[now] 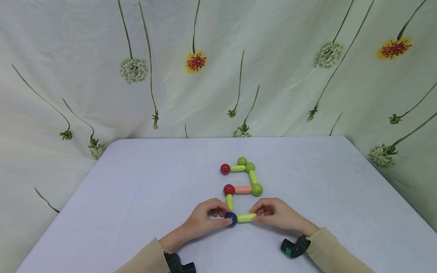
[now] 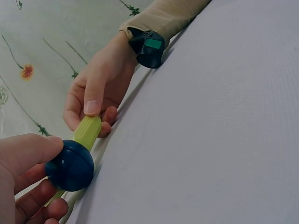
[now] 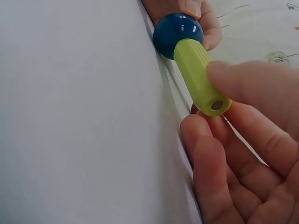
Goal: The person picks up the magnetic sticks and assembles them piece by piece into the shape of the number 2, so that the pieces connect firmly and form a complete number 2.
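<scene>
A blue ball (image 1: 231, 219) sits at the near end of a chain of balls and rods on the table. My left hand (image 1: 205, 219) pinches this ball between thumb and fingers. From the ball's right side runs a yellow-green rod (image 1: 246, 217), and my right hand (image 1: 278, 214) pinches its outer end. The right wrist view shows that rod (image 3: 194, 74) touching the ball (image 3: 177, 32), its free end bearing a round grey spot. Another yellow-green rod (image 1: 230, 203) leads from the blue ball up to a red ball (image 1: 229, 189).
Beyond, a salmon rod (image 1: 243, 190) joins the red ball to a green ball (image 1: 257, 189). A further yellow-green rod (image 1: 253, 177), two more green balls (image 1: 250, 167) and another red ball (image 1: 225, 169) continue the chain. A white cloth covers the table (image 1: 153, 170); a flowered curtain (image 1: 205, 98) hangs behind.
</scene>
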Available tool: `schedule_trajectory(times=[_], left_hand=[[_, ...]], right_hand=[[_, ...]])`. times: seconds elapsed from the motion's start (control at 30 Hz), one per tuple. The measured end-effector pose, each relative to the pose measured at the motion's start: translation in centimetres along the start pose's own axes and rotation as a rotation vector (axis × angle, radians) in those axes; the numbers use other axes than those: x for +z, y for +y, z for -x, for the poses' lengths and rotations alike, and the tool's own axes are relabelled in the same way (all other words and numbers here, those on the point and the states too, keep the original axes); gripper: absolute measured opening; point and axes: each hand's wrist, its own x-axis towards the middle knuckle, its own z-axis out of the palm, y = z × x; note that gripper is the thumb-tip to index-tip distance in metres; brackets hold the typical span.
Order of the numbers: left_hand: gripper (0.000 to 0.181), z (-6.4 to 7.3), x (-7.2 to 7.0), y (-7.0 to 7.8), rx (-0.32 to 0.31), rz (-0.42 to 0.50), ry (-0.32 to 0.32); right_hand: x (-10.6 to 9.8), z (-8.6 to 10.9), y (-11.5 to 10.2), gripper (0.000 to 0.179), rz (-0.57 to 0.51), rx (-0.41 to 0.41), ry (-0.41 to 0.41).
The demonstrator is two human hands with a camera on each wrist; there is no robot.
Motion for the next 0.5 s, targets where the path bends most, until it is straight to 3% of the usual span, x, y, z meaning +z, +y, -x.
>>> schedule_trajectory(times=[0.5], left_hand=[[0.019, -0.02, 0.02, 0.16, -0.010, -0.010, -0.005]], right_hand=[[-0.25, -0.14, -0.02, 0.023, -0.038, -0.005, -0.008]])
